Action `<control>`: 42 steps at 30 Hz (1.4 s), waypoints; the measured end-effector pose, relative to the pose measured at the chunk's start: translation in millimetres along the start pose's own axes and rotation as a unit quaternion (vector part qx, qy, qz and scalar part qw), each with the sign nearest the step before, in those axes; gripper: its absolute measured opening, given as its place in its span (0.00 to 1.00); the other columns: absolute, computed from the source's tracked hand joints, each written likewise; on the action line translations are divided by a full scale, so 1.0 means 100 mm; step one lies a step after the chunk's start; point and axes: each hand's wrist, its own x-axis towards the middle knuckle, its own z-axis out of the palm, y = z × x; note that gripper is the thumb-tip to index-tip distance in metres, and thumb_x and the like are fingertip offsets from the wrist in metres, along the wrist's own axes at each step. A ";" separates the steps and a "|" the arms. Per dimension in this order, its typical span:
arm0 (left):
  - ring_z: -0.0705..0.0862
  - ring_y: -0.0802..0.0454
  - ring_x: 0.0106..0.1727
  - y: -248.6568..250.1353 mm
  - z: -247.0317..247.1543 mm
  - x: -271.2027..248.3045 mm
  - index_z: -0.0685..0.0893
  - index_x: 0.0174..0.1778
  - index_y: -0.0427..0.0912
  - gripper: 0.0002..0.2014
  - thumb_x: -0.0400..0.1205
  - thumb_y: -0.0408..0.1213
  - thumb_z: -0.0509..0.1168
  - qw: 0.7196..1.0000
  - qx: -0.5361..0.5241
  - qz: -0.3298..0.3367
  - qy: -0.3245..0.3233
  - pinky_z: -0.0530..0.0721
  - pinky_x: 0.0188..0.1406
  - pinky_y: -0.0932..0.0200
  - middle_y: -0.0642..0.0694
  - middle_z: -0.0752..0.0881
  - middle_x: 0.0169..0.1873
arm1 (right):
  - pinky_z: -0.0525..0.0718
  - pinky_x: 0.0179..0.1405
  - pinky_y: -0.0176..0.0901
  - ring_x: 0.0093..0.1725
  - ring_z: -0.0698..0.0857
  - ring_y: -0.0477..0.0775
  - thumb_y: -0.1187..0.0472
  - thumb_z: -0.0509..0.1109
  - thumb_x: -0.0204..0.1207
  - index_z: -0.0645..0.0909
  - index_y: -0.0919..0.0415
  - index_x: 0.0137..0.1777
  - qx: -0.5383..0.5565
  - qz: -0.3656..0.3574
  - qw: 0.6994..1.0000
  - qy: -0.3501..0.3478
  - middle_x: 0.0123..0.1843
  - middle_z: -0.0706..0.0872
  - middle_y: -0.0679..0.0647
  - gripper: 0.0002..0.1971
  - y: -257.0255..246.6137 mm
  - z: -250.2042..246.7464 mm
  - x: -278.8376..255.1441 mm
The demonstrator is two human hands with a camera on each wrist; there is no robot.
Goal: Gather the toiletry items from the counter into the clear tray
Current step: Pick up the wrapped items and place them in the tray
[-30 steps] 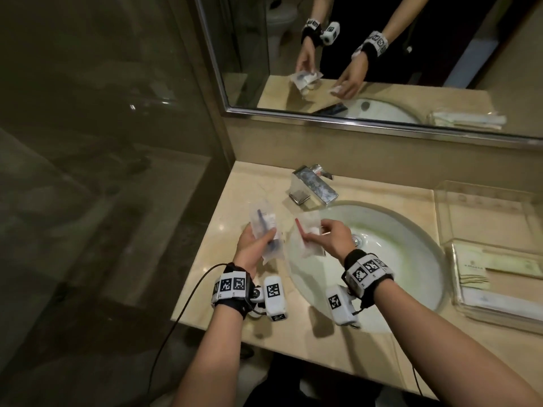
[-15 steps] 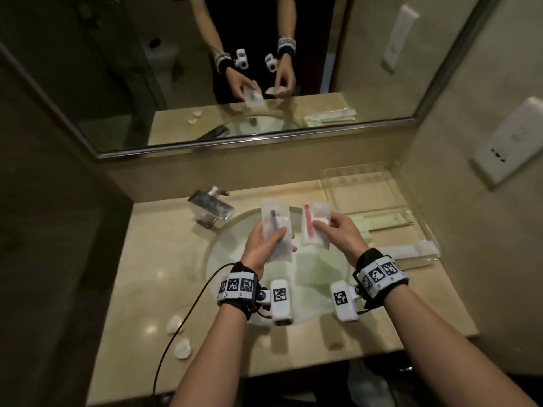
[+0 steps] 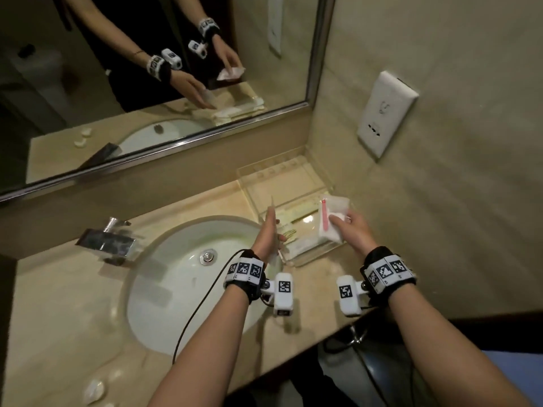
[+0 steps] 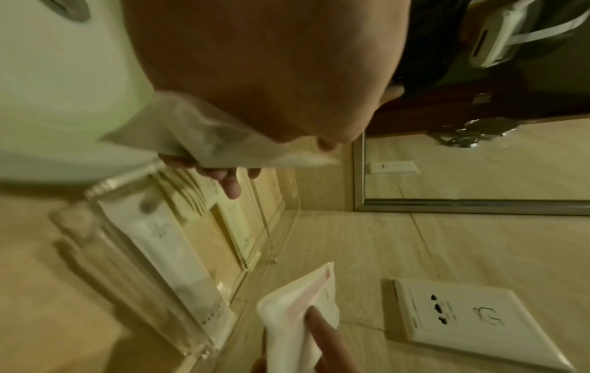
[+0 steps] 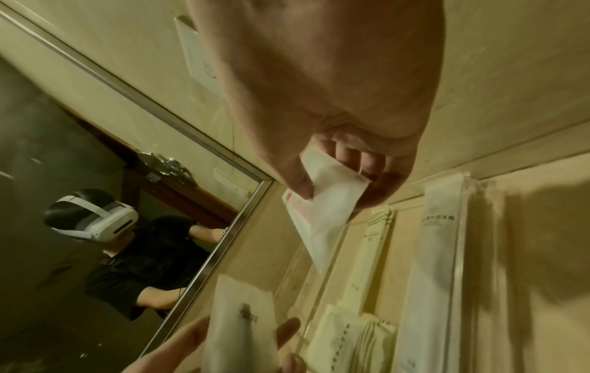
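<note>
Two frosted sachets are in the person's hands above the clear tray (image 3: 296, 261), which sits on the beige stone counter (image 3: 73, 304) at the right of the basin, close to the far right corner where mirror and wall meet. One, the sachet with a pink stick inside (image 3: 330, 223), is pinched by the right hand (image 3: 351, 230), thumb on top and fingers curled beneath, over the tray's right part. The other, the sachet with a dark item inside (image 5: 244, 325), is held edge-on by the left hand (image 3: 269, 233), thumb on one face and fingers on the other, at the tray's left rim. Inside the tray lie a long white packet (image 4: 179, 255) along the near wall and several cream paper packets (image 5: 367, 335) beside it; the far compartment shows only counter through its floor. Left of the tray is the white oval sink (image 3: 182, 289) with a chrome drain, and a square chrome faucet (image 3: 107, 240) at its far left. Small white pieces (image 3: 94, 390) lie at the counter's near left edge. A metal-framed mirror (image 3: 147, 69) runs along the far wall; a white socket plate (image 3: 386, 113) is on the tiled right wall.
</note>
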 end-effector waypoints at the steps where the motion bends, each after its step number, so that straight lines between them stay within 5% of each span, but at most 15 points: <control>1: 0.76 0.56 0.27 0.02 0.07 0.06 0.77 0.59 0.45 0.26 0.87 0.59 0.42 1.000 -0.006 -0.002 -0.001 0.78 0.17 0.66 0.45 0.77 0.34 | 0.83 0.55 0.48 0.55 0.84 0.56 0.61 0.69 0.80 0.79 0.62 0.68 0.006 0.006 1.000 0.010 0.58 0.85 0.57 0.17 0.04 -0.05 0.05; 4: 0.83 0.49 0.40 0.02 0.21 0.29 0.79 0.61 0.38 0.18 0.88 0.46 0.52 0.997 0.076 0.009 -0.005 0.85 0.38 0.58 0.34 0.85 0.46 | 0.81 0.53 0.46 0.54 0.83 0.55 0.60 0.69 0.80 0.79 0.61 0.67 0.010 0.011 1.000 0.027 0.56 0.85 0.55 0.16 0.13 -0.13 0.18; 8: 0.84 0.43 0.57 0.05 0.39 0.58 0.73 0.73 0.41 0.20 0.84 0.35 0.60 0.967 0.249 0.039 0.026 0.80 0.57 0.55 0.37 0.84 0.61 | 0.84 0.59 0.50 0.60 0.86 0.59 0.56 0.70 0.79 0.80 0.60 0.67 -0.008 0.009 0.998 0.056 0.62 0.87 0.58 0.18 0.28 -0.17 0.34; 11: 0.83 0.43 0.55 0.08 0.52 0.80 0.76 0.72 0.41 0.21 0.82 0.32 0.65 0.941 0.328 0.067 0.049 0.78 0.52 0.58 0.38 0.85 0.58 | 0.84 0.61 0.58 0.59 0.86 0.61 0.51 0.69 0.77 0.80 0.57 0.62 -0.041 -0.009 0.996 0.079 0.60 0.87 0.58 0.17 0.36 -0.18 0.43; 16: 0.79 0.47 0.44 0.07 0.73 1.06 0.77 0.50 0.43 0.14 0.74 0.34 0.75 0.930 0.349 0.083 0.083 0.81 0.47 0.52 0.45 0.81 0.42 | 0.85 0.59 0.61 0.58 0.87 0.60 0.46 0.66 0.73 0.78 0.52 0.61 -0.051 -0.017 0.995 0.078 0.60 0.88 0.55 0.18 0.42 -0.20 0.56; 25: 0.80 0.49 0.41 -0.05 0.93 1.34 0.81 0.43 0.43 0.09 0.72 0.29 0.73 0.934 0.332 0.094 0.091 0.81 0.45 0.55 0.47 0.83 0.39 | 0.83 0.64 0.58 0.62 0.85 0.61 0.56 0.68 0.79 0.78 0.61 0.67 -0.058 -0.027 0.996 0.067 0.62 0.87 0.59 0.18 0.46 -0.25 0.73; 33: 0.85 0.48 0.47 -0.09 0.80 1.35 0.89 0.46 0.38 0.12 0.74 0.20 0.64 0.905 0.391 0.144 0.089 0.80 0.47 0.62 0.41 0.90 0.46 | 0.82 0.62 0.53 0.62 0.84 0.61 0.55 0.64 0.81 0.78 0.60 0.68 -0.049 0.002 0.998 0.040 0.63 0.86 0.59 0.18 0.45 -0.15 0.83; 36: 0.84 0.52 0.44 -0.02 0.76 1.28 0.88 0.48 0.37 0.09 0.80 0.25 0.64 0.927 0.330 0.148 0.100 0.80 0.46 0.65 0.44 0.90 0.45 | 0.82 0.45 0.43 0.54 0.85 0.58 0.59 0.63 0.82 0.80 0.57 0.66 -0.015 0.011 0.999 0.033 0.57 0.87 0.55 0.15 0.42 -0.12 0.89; 38: 0.85 0.54 0.38 0.06 0.74 1.21 0.87 0.53 0.33 0.08 0.83 0.32 0.65 0.959 0.249 0.122 0.059 0.81 0.37 0.70 0.44 0.89 0.40 | 0.79 0.36 0.35 0.50 0.84 0.53 0.61 0.66 0.82 0.80 0.57 0.67 0.018 0.018 0.999 0.030 0.55 0.86 0.52 0.14 0.38 -0.09 0.91; 42: 0.82 0.65 0.20 0.15 0.70 1.03 0.82 0.53 0.26 0.11 0.78 0.28 0.71 0.993 0.104 0.058 -0.026 0.79 0.19 0.72 0.44 0.81 0.29 | 0.88 0.53 0.51 0.54 0.87 0.56 0.62 0.70 0.80 0.80 0.58 0.64 0.091 0.045 0.995 0.023 0.56 0.87 0.55 0.14 0.32 0.00 0.96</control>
